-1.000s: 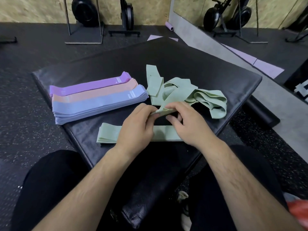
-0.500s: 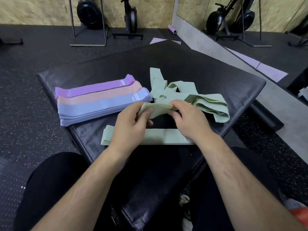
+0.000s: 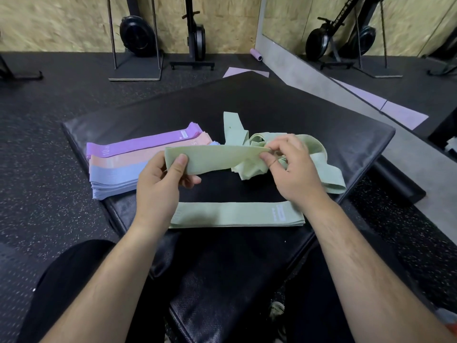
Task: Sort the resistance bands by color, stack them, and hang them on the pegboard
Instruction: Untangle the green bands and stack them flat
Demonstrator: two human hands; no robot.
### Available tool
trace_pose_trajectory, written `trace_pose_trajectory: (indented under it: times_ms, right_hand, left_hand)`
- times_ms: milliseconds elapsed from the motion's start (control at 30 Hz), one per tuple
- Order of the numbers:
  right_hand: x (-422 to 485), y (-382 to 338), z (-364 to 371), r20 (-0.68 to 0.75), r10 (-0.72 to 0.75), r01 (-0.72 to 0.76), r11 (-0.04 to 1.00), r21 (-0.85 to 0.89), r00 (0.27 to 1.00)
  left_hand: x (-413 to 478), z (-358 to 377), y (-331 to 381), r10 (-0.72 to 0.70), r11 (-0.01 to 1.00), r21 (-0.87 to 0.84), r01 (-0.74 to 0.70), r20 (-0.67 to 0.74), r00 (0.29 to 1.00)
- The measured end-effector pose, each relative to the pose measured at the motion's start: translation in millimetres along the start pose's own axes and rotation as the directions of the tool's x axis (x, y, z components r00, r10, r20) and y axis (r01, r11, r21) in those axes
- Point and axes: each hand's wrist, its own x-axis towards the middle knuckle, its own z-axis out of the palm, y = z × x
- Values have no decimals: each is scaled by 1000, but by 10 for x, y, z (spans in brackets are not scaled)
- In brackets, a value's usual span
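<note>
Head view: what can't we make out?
Head view:
Pale blue fabric band stack: right end hidden behind the held green fabric band and left hand.
Tangled green band pile: partly behind right hand; count unclear.
Flat green band stack: label print too small.
Pegboard: out of frame.

Both hands, left [image 3: 158, 186] and right [image 3: 294, 174], pinch a green band [image 3: 215, 158] flat above the black mat [image 3: 321, 134], apparently untwisted.
</note>
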Motion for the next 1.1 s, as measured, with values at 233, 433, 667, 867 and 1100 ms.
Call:
trace_pose_trajectory:
  times_ms: [233,433,667,867,1100]
  right_hand:
    - [-8,93,-109,187,300,-280,952,-125,936]
    - [-57,186,-224,377,402,-260,890,-374,835]
    - [-30,297,-236,101,203,-198,978,-64,974]
    - [-28,215,-303,-29,244,-238,962,135,969]
    - [-53,214,-416,351,371,-509,680,528,860]
  left_hand:
    - [76,-43,-75,-62,997,-38,60,-43,997]
    - [185,-173,-145,-158,986,-61,154,-67,985]
    - [197,-226,-184,-160,986,-59,156,-65,985]
    - [139,-194,-183,-140,988,-60,139,-17,990]
    - [165,-212,-235,-193,977,-100,190,-19,981]
